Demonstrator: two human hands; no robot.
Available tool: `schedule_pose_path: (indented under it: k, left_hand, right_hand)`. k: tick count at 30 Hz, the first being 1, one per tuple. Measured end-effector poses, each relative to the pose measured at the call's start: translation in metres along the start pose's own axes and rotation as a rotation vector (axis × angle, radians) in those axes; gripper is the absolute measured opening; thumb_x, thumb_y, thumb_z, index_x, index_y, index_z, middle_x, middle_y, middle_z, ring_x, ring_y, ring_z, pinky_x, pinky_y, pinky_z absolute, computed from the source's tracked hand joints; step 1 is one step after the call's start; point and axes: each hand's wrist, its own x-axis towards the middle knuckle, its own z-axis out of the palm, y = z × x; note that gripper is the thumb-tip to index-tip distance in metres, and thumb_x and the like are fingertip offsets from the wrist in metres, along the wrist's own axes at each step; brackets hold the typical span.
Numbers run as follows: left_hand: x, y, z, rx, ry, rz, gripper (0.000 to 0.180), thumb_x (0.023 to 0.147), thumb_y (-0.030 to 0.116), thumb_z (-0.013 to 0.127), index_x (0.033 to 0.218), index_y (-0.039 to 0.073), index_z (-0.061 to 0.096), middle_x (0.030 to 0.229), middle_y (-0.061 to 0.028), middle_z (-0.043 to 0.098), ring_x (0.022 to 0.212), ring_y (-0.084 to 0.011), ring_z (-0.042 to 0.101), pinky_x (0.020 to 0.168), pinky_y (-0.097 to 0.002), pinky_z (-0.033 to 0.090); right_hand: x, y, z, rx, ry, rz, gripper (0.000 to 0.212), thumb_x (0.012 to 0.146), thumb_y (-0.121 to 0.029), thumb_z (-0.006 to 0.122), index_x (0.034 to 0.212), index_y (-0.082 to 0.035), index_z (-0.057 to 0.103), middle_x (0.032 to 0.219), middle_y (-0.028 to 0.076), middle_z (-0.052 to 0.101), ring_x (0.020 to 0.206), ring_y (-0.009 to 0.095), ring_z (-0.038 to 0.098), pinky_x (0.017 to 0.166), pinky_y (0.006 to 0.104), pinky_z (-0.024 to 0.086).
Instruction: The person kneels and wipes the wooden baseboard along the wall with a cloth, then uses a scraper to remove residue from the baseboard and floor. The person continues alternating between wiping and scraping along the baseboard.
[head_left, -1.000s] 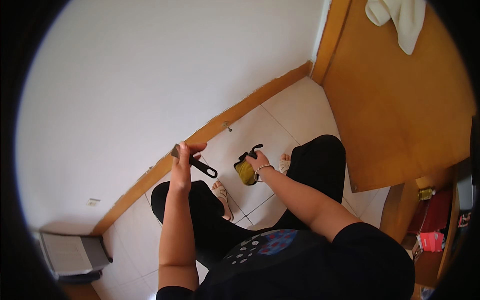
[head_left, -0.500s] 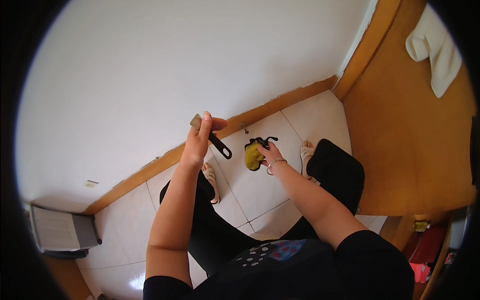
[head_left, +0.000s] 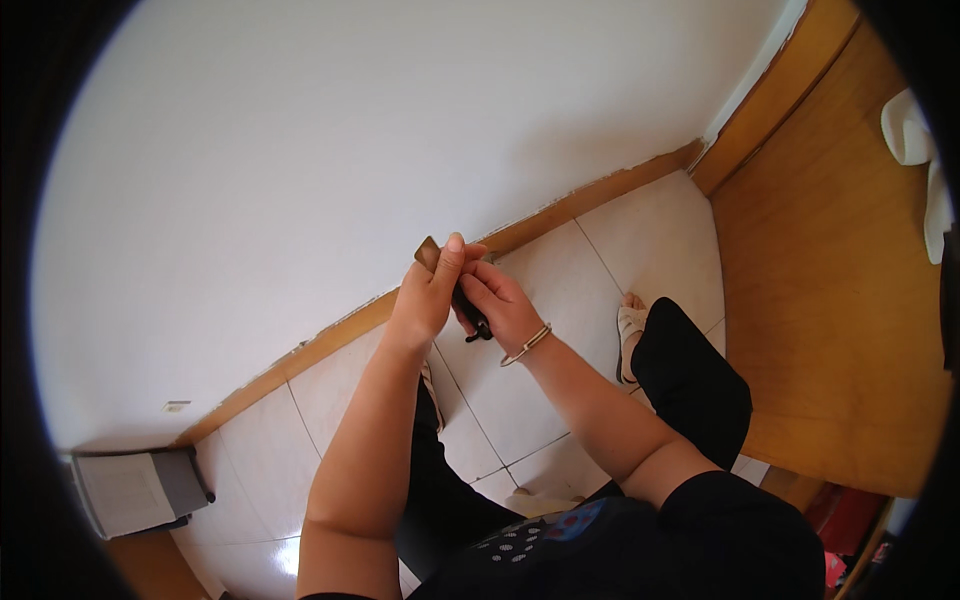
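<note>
My left hand point(head_left: 428, 295) is closed on a black-handled tool with a short flat metal blade point(head_left: 427, 252), which sticks up past the thumb. Its dark handle slants down to the right between my hands. My right hand point(head_left: 505, 305), with a bracelet at the wrist, is pressed up against the left one, fingers curled in. Beneath its fingers a dark piece with a small curved end point(head_left: 478, 333) shows; whether this is the handle or another thing, I cannot tell. The yellow-and-black soft item from the earlier frame is out of sight.
A white wall point(head_left: 300, 170) with a wooden baseboard point(head_left: 570, 215) runs in front of me. To the right stands a wooden door point(head_left: 830, 300) with a white cloth point(head_left: 905, 130) hanging there. A grey-and-white box-shaped item point(head_left: 130, 490) sits on the tiled floor point(head_left: 250, 460) at left.
My right hand has come left and up to meet my left hand. The yellow-and-black item it held no longer shows. My left hand and the tool have shifted slightly right.
</note>
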Motion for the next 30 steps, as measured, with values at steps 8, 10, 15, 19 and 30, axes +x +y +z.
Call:
schedule_pose_path:
  k: [8, 10, 15, 19, 30]
  left_hand:
    - [0.015, -0.005, 0.000, 0.170, 0.137, 0.129, 0.065, 0.090, 0.049, 0.045, 0.130, -0.002, 0.039, 0.121, -0.0149, 0.049, 0.112, -0.0213, 0.046, 0.093, -0.0338, 0.037]
    - [0.011, -0.004, 0.011, 0.205, 0.239, 0.189, 0.060, 0.089, 0.045, 0.050, 0.124, -0.002, 0.045, 0.110, -0.0151, 0.055, 0.106, -0.0205, 0.049, 0.088, -0.0341, 0.041]
    - [-0.009, 0.009, 0.039, 0.592, -0.017, 0.429, 0.043, 0.078, 0.025, 0.067, 0.113, 0.005, 0.053, 0.108, -0.0110, 0.058, 0.093, -0.0243, 0.057, 0.080, -0.0345, 0.046]
    - [-0.036, 0.020, 0.056, 0.901, -0.228, 0.583, 0.044, 0.073, 0.025, 0.069, 0.111, 0.008, 0.055, 0.103, -0.0061, 0.059, 0.085, -0.0237, 0.059, 0.072, -0.0329, 0.046]
    - [0.020, 0.015, 0.043, 0.979, -0.353, 0.337, 0.039, 0.074, 0.026, 0.070, 0.107, 0.009, 0.059, 0.094, -0.0045, 0.063, 0.082, -0.0216, 0.060, 0.068, -0.0309, 0.046]
  right_hand:
    - [0.035, 0.000, -0.023, 0.068, 0.363, -0.051, 0.021, 0.095, -0.025, 0.044, 0.105, -0.009, 0.051, 0.066, -0.002, 0.046, 0.048, 0.004, 0.038, 0.042, 0.0169, 0.029]
    - [0.067, 0.026, -0.073, 0.148, 0.655, -0.268, 0.024, 0.093, -0.031, 0.047, 0.108, -0.013, 0.049, 0.068, 0.000, 0.047, 0.048, 0.006, 0.039, 0.039, 0.0181, 0.029]
    - [0.092, 0.052, -0.228, 0.008, 1.049, -0.089, 0.025, 0.091, -0.025, 0.044, 0.115, -0.018, 0.046, 0.065, 0.001, 0.047, 0.039, 0.008, 0.032, 0.032, 0.0218, 0.025]
    - [0.101, 0.072, -0.249, 0.045, 1.109, 0.190, 0.023, 0.092, -0.026, 0.042, 0.113, -0.021, 0.051, 0.066, 0.002, 0.049, 0.039, 0.008, 0.035, 0.033, 0.0216, 0.028]
    - [0.158, 0.185, -0.266, 0.136, 1.325, -0.069, 0.036, 0.092, -0.013, 0.047, 0.128, -0.012, 0.048, 0.070, -0.002, 0.048, 0.052, 0.006, 0.040, 0.042, 0.0198, 0.033]
